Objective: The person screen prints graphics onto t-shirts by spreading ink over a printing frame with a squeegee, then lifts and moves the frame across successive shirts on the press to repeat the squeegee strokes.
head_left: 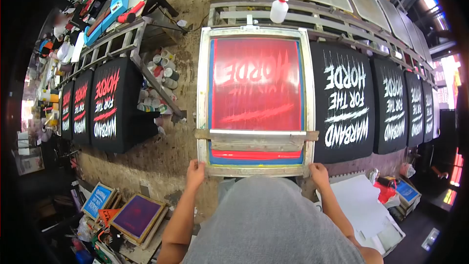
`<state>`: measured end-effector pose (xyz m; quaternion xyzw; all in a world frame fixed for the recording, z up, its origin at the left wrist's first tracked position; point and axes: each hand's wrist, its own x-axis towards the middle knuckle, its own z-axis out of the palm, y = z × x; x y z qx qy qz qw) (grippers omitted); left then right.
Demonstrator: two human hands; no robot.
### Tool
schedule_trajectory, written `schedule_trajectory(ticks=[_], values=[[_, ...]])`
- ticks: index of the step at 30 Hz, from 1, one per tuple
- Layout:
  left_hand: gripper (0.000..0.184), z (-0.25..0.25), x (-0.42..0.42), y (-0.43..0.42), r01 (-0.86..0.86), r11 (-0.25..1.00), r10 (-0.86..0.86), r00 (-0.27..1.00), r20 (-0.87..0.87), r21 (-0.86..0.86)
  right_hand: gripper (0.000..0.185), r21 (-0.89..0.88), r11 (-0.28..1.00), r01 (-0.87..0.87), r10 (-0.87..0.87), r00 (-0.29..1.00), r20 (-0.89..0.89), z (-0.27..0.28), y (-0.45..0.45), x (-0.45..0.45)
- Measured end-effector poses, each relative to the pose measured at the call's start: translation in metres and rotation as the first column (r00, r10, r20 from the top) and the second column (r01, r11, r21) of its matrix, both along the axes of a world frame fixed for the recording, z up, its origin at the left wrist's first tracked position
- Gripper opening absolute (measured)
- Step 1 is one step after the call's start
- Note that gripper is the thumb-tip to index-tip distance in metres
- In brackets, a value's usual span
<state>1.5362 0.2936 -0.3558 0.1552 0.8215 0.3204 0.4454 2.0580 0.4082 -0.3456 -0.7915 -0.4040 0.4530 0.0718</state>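
A silk-screen frame (pixel 204 78) lies before me, its mesh (pixel 259 102) covered in red and showing lettering such as "HORDE". Closed around the frame's near left corner is my left hand (pixel 195 175). My right hand (pixel 319 175) grips the near right corner in the same way. Across the lower part of the frame rests a wooden squeegee (pixel 256 143), its ends lying on the side rails. A strip of red ink (pixel 254 155) sits on the near side of the squeegee. What lies under the screen is hidden.
Black printed shirts (pixel 344 102) with white lettering line the right side; shirts (pixel 108 102) with red and white lettering hang at left. A spray bottle (pixel 279 10) stands behind the screen. Ink pots (pixel 168 73) and several stored screens (pixel 139 217) are at left; white sheets (pixel 354 205) lie right.
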Motion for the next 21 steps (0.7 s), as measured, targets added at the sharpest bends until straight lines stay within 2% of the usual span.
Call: schedule_trajectory(ticks=[3, 7, 11, 13, 15, 16, 17, 19, 20, 21], values=[[0.036, 0.040, 0.007, 0.016, 0.016, 0.997, -0.011, 0.998, 0.062, -0.079, 0.046, -0.026, 0.996, 0.085, -0.086, 0.994, -0.067, 0.027, 0.007, -0.015], [0.038, 0.028, -0.001, 0.010, 0.032, 0.999, -0.030, 0.993, 0.113, -0.017, 0.045, 0.032, 0.999, 0.008, -0.010, 0.999, 0.036, 0.012, 0.003, -0.012], [0.040, 0.039, -0.015, 0.010, 0.115, 0.993, -0.109, 0.981, 0.161, -0.029, 0.046, 0.042, 0.999, -0.027, 0.026, 0.999, 0.031, 0.006, 0.007, -0.001], [0.039, 0.043, -0.029, 0.017, 0.151, 0.988, -0.146, 0.972, 0.185, -0.017, 0.046, -0.003, 0.992, -0.129, 0.129, 0.991, 0.040, 0.011, 0.012, 0.003], [0.036, 0.036, -0.053, 0.019, 0.362, 0.923, -0.342, 0.927, 0.155, -0.129, 0.045, -0.001, 0.987, -0.161, 0.161, 0.986, 0.050, 0.012, 0.015, 0.006], [0.032, 0.029, -0.060, 0.019, 0.392, 0.918, -0.386, 0.918, 0.093, -0.059, 0.044, 0.003, 0.981, -0.194, 0.193, 0.979, 0.057, 0.014, 0.015, 0.006], [0.032, 0.023, -0.065, 0.020, 0.390, 0.919, -0.384, 0.919, 0.091, -0.059, 0.044, 0.004, 0.981, -0.196, 0.196, 0.979, 0.055, 0.018, 0.016, 0.005], [0.026, 0.019, -0.075, 0.026, 0.432, 0.901, -0.432, 0.902, 0.023, -0.026, 0.042, -0.017, 0.962, -0.273, 0.272, 0.950, 0.152, 0.042, 0.025, -0.006], [0.023, 0.010, -0.079, 0.028, 0.456, 0.888, -0.446, 0.886, -0.130, 0.065, 0.042, -0.017, 0.962, -0.273, 0.273, 0.951, 0.148, 0.050, 0.028, -0.009], [0.023, 0.020, -0.077, 0.034, 0.457, 0.888, -0.447, 0.885, -0.131, 0.059, 0.039, 0.064, 0.944, -0.325, 0.306, 0.930, 0.205, 0.057, 0.031, -0.012]])
